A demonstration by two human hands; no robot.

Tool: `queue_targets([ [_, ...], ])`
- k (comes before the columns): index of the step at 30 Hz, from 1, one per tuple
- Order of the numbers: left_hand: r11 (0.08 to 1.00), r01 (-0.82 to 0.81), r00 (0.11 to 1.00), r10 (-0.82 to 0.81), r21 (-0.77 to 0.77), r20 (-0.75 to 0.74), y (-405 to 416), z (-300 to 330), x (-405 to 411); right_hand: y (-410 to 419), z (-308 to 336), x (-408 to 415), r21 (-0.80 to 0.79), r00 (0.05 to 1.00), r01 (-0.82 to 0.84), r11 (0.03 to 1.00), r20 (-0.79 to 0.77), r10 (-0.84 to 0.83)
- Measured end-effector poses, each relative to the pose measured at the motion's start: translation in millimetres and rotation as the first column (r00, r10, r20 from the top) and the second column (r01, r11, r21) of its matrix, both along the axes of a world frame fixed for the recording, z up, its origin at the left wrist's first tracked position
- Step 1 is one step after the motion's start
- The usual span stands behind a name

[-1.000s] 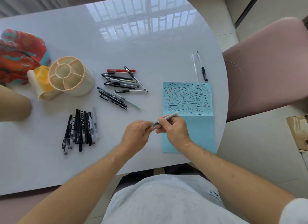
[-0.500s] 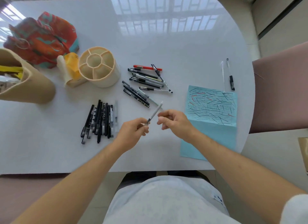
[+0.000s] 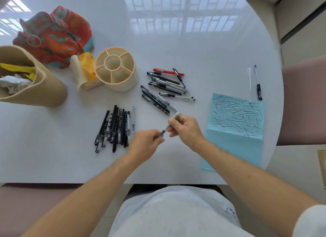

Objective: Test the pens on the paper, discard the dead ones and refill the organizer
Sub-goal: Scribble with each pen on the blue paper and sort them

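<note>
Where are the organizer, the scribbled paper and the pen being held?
organizer (image 3: pixel 123 83): head view, outer front wall of the round cream holder.
scribbled paper (image 3: pixel 236 116): head view, scribbled upper half of the blue sheet.
pen being held (image 3: pixel 169 124): head view, mid barrel between both hands.
</note>
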State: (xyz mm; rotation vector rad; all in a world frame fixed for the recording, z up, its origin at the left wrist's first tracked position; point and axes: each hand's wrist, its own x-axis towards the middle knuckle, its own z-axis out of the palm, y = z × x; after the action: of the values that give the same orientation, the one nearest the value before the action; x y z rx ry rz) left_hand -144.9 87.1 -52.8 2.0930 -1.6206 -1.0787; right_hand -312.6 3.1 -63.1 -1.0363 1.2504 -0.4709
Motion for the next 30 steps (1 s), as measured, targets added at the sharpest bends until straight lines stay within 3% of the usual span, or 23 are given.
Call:
queue_targets([
  [3, 0.986, -0.158, 0.988, 0.158, -0.054, -0.003, -7.0, -2.3, 3.8, -17.7, -1.5, 3.9, -0.078, 0.996, -0.02, 0.997, -0.083, 0.013],
  [5, 0.967, -0.248, 0.966, 0.251, -0.057, 0.055, -12.8, -6.2, 14.3, -32.1, -6.5, 6.3, -0.241, 0.967, -0.044, 0.97, -0.255, -0.019],
  [7, 0.959, -0.283, 0.945, 0.284, -0.035, 0.162, -13.6, -12.5, 27.4, -43.8, -15.0, 6.4, -0.386, 0.876, -0.212, 0.898, -0.483, -0.001],
  [10, 0.962, -0.273, 0.92, 0.262, -0.004, 0.292, -8.0, -24.5, 42.7, -53.1, -26.5, 6.6, -0.34, 0.704, -0.466, 0.817, -0.702, 0.109],
  [12, 0.976, -0.215, 0.904, 0.191, 0.021, 0.383, -6.7, -30.2, 46.3, -55.3, -31.6, 8.0, -0.318, 0.643, -0.536, 0.782, -0.754, 0.134],
  [15, 0.987, -0.103, 0.842, 0.022, 0.12, 0.539, -11.2, -33.3, 47.2, -54.9, -33.0, 3.3, -0.335, 0.672, -0.49, 0.805, -0.733, 0.104],
  [18, 0.97, -0.029, 0.764, -0.135, 0.243, 0.631, -18.1, -32.8, 48.8, -49.0, -25.9, -16.9, -0.347, 0.77, -0.36, 0.866, -0.634, 0.066],
  [21, 0.953, -0.031, 0.722, -0.187, 0.302, 0.666, -21.4, -30.7, 56.2, -34.6, -10.8, -48.6, -0.346, 0.889, -0.185, 0.92, -0.459, 0.006],
  [24, 0.952, -0.064, 0.689, -0.175, 0.3, 0.703, -19.3, -24.3, 59.6, -16.1, 3.1, -86.3, -0.247, 0.958, 0.05, 0.968, -0.263, -0.117],
  [27, 0.994, -0.025, 0.79, -0.044, 0.104, 0.612, -19.9, -13.7, 36.4, 0.5, 12.9, -124.2, -0.177, 0.964, 0.198, 0.964, -0.144, -0.225],
  [30, 0.99, 0.103, 0.95, -0.07, -0.093, 0.304, -24.8, -0.2, -16.8, 14.2, 17.7, -151.7, -0.115, 0.959, 0.261, 0.958, -0.086, -0.271],
])
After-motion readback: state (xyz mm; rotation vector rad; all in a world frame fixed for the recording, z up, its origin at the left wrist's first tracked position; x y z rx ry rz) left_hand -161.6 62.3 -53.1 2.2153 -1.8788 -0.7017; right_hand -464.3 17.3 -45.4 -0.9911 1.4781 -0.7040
